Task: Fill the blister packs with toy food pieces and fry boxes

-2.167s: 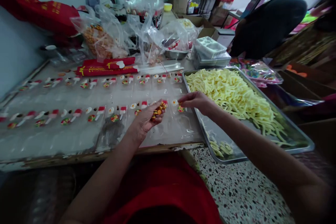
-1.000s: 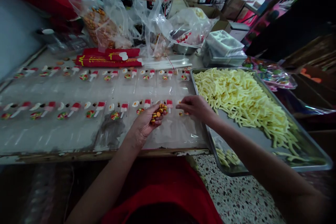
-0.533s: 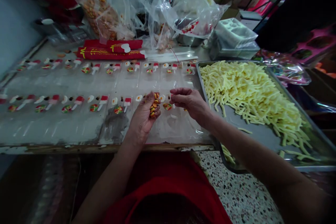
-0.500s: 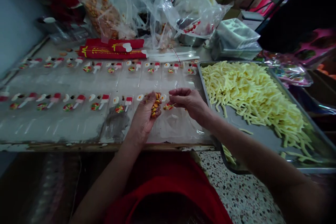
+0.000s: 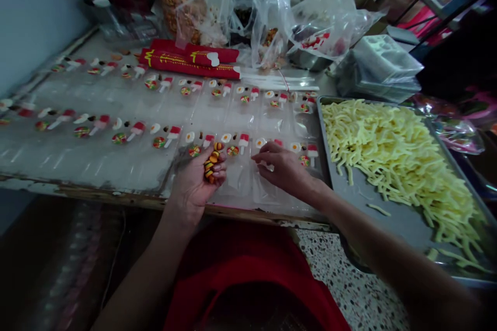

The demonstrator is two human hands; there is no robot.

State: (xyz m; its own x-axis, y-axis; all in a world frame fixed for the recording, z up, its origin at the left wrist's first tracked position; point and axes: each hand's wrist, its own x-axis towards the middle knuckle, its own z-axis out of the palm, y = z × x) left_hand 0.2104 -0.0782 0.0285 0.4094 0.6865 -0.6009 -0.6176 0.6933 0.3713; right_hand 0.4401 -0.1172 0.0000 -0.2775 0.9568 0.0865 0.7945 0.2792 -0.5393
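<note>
My left hand (image 5: 196, 181) is closed around several small orange-yellow pieces with dark bands (image 5: 212, 164), which look like miniature burgers. It hovers over the near row of clear plastic blister trays (image 5: 238, 181). My right hand (image 5: 285, 168) is over trays further right, its thumb and fingertips drawn together in a pinch; whether anything small is between them I cannot make out. Tray pockets around both hands carry a fried-egg piece (image 5: 226, 138), a red-and-white popsicle piece (image 5: 244, 140) and a round multicoloured piece (image 5: 232, 150). My right hand partly hides one tray's pieces.
A metal tray (image 5: 359, 194) heaped with pale yellow strips (image 5: 392, 150) stands at the right. Behind the rows lie red printed packages (image 5: 190, 62), clear bags of small pieces (image 5: 182, 5), a metal bowl (image 5: 310, 59) and stacked clear plastic trays (image 5: 384, 64).
The view has shifted, so the table appears turned. My left hand has moved left, away from my right, and turned so the held pieces show more. My right hand's fingertips are lower and more curled.
</note>
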